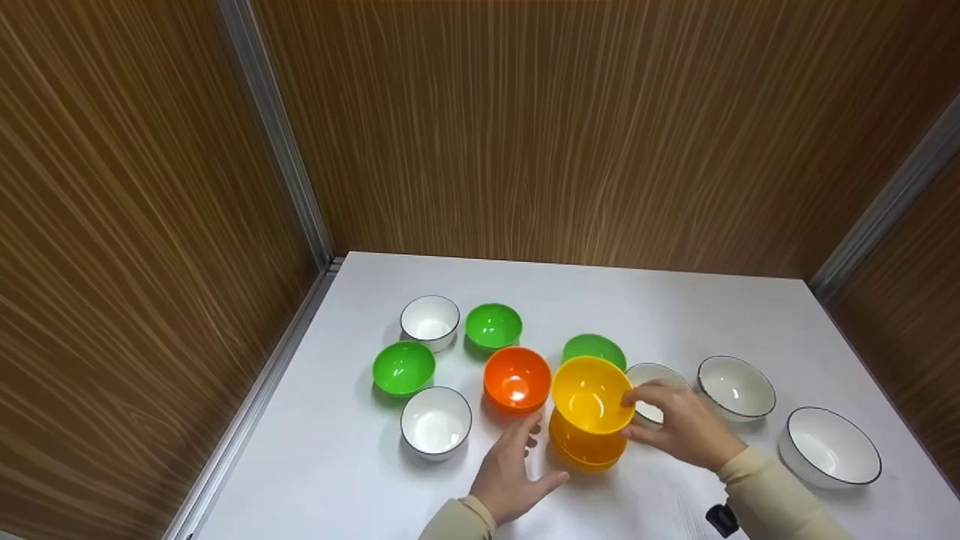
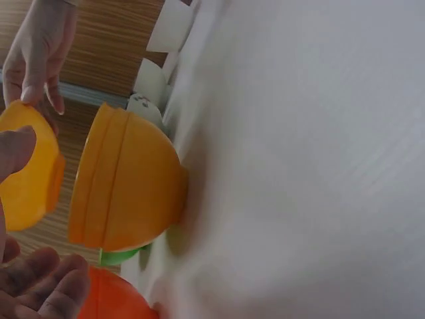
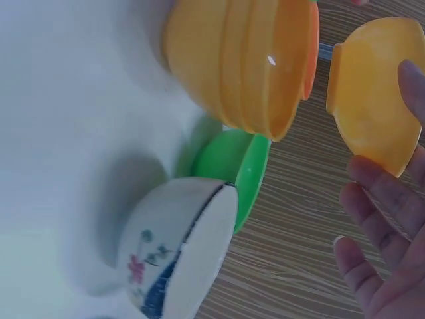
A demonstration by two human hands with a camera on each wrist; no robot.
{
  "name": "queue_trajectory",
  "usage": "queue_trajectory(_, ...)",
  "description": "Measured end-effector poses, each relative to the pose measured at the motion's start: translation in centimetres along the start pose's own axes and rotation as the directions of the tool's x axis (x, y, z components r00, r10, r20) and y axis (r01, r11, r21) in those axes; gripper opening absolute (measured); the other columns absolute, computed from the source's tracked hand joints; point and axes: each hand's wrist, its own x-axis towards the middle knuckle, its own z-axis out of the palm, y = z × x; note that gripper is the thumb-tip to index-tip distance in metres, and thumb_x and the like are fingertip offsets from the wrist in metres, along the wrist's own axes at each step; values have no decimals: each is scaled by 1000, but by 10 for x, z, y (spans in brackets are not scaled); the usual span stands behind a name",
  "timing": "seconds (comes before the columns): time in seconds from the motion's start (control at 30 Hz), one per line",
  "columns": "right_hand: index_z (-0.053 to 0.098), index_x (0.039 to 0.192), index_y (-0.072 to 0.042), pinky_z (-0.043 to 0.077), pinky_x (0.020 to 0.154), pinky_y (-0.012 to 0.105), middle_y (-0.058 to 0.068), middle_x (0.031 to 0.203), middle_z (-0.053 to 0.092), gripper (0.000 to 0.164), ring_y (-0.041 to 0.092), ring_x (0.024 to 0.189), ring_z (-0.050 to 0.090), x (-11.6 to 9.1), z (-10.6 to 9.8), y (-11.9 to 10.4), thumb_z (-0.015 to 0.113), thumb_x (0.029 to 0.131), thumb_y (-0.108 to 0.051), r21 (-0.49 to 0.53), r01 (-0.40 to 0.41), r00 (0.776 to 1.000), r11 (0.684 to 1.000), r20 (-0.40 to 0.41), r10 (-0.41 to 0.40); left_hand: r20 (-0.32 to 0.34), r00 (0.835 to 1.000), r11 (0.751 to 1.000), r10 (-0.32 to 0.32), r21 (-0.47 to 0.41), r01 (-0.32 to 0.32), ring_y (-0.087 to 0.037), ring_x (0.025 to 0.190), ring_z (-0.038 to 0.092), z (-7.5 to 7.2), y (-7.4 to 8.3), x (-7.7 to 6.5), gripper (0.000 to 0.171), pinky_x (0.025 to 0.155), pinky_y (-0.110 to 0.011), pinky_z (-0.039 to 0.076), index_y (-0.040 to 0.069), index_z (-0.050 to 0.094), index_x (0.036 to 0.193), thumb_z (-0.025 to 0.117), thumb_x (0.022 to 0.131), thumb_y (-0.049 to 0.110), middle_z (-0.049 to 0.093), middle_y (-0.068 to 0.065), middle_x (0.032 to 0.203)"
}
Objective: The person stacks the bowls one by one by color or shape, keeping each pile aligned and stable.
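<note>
My right hand (image 1: 686, 424) pinches the rim of a yellow bowl (image 1: 592, 395) on its right side. That bowl hangs in the air over a stack of yellow bowls (image 1: 589, 450), apart from it in both wrist views. Nearer the front, my left hand (image 1: 512, 476) holds nothing; its thumb and fingers are spread beside the stack. Just beyond its fingertips stands an orange bowl (image 1: 517, 379). A green bowl (image 1: 594, 349) is partly hidden behind the held bowl. In the right wrist view, a white bowl with a flower print (image 3: 176, 249) stands close to the stack.
To the left stand two green bowls (image 1: 403, 369) and two white bowls (image 1: 436, 422). On the right are white bowls with dark rims, among them a larger one (image 1: 831, 448). Wood-patterned panels (image 1: 525, 135) border the white table (image 1: 315, 450).
</note>
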Motion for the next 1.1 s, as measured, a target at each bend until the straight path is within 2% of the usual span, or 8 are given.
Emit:
queue_trajectory(0.13,70,98,-21,55,77,33,-17,97,66,37,8,91,62,-11,11,2,80,72,-47,1,21,1000,1000,-8,-21,43,996,994,-77,81,73,-16,118,52,4,6,2,98,99,-30,47,16,29,150,71,74,62,39,1,147)
queue_trajectory(0.23,70,97,-22,55,77,34,-18,96,65,37,7,90,61,-18,17,4,80,72,-47,-12,20,1000,1000,-9,-20,45,993,985,-107,137,100,-18,123,50,10,8,3,102,104,-36,43,13,28,150,72,73,62,33,-3,151)
queue_trajectory(0.43,71,95,-22,55,76,33,-19,93,65,36,6,88,60,-27,27,6,81,70,-47,-33,11,1000,999,-28,-12,34,997,981,-64,183,56,-21,129,45,20,8,5,103,108,-38,38,6,25,150,74,75,56,25,-11,156)
queue_trajectory(0.63,71,94,-21,54,77,31,-18,95,65,37,7,91,58,-30,35,7,83,69,-45,-45,41,996,998,-72,-45,40,997,978,-70,199,61,-22,137,35,28,4,9,101,112,-39,32,7,25,150,73,76,55,25,-10,156)
queue_trajectory(0.93,71,92,-21,42,86,15,-9,104,63,39,11,96,54,-32,46,12,83,67,-47,-62,88,987,994,-129,-95,26,998,985,-53,166,48,-21,136,36,32,1,8,100,112,-39,32,9,23,151,76,77,49,26,-11,155)
queue_trajectory(1.1,71,92,-21,47,86,24,-6,109,61,38,13,101,53,-33,49,13,83,67,-47,-48,64,991,997,-117,-69,50,995,978,-84,193,73,-24,138,33,33,1,7,101,112,-41,30,7,21,152,73,78,52,24,-13,156)
